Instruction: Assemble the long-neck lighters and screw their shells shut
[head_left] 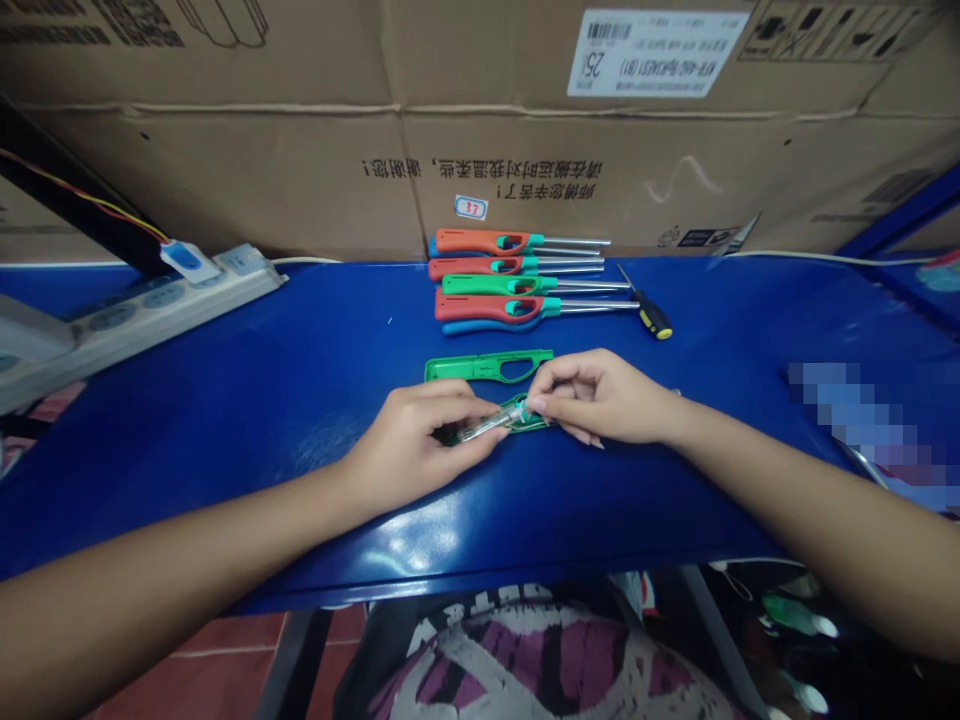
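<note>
Between the fingers of my left hand [424, 435] is a clear lighter fuel tank [484, 422], tilted up toward the right. My right hand [600, 395] pinches the tank's teal-and-white top end with thumb and forefinger. Under both hands lies a green lighter shell half [536, 418], partly hidden by the fingers. A second green lighter shell half [480, 366] rests on the table just behind, its inner side facing up. Farther back, several gas lighters [487, 305] in red, orange, green and blue are stacked in a row, metal nozzles pointing right.
A black-and-yellow screwdriver [654, 316] lies by the lighter nozzles. The blue table [330, 340] backs onto a large cardboard box [300, 180]. At left stands a power strip [150, 315] with a plugged-in adapter. A blurred-out item [877, 430] is at the right.
</note>
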